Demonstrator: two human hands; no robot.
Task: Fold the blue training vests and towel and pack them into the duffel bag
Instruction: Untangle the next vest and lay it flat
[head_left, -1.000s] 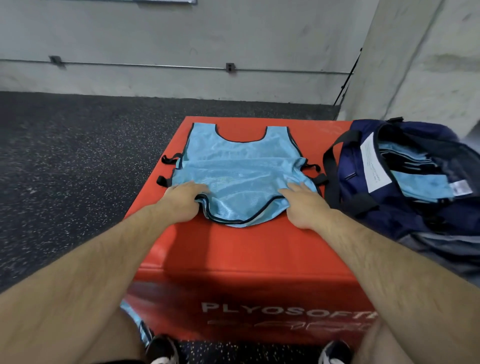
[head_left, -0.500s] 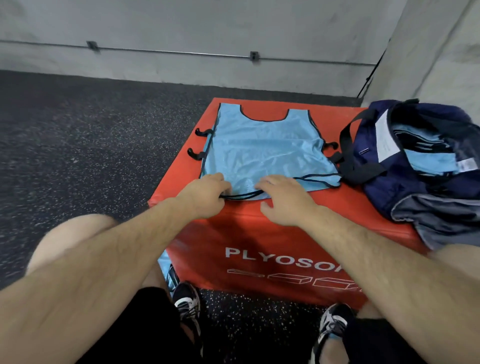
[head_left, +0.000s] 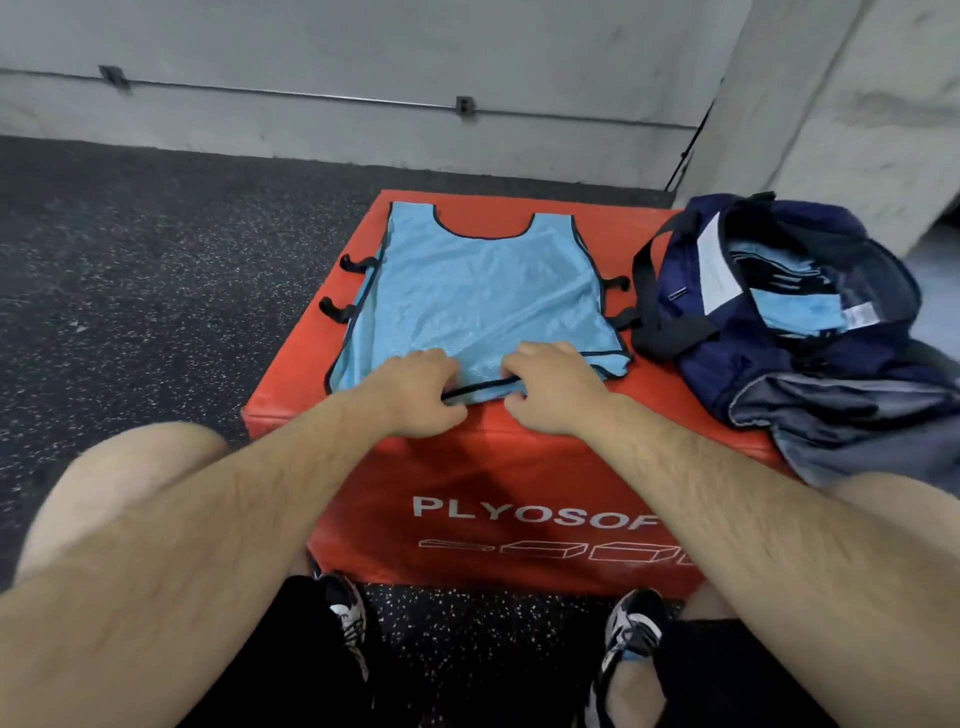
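Observation:
A light blue training vest (head_left: 483, 296) with black trim lies flat on the red plyo box (head_left: 493, 499), neck opening at the far side. My left hand (head_left: 415, 389) and my right hand (head_left: 556, 389) sit close together at the vest's near hem, fingers curled and pinching the black-edged fabric. The navy duffel bag (head_left: 753, 343) stands open on the box's right side. Inside it are folded blue vests (head_left: 795, 306) with a white label showing.
The box stands on dark speckled rubber flooring (head_left: 156, 260). A grey concrete wall (head_left: 363, 47) with a thin pipe runs behind, and a concrete pillar (head_left: 857, 104) rises behind the bag. My knees and sneakers (head_left: 348, 618) are close to the box's front face.
Both hands have slid inward along the hem from the vest's bottom corners to its middle. The vest now lies flatter, and the view has tilted further down.

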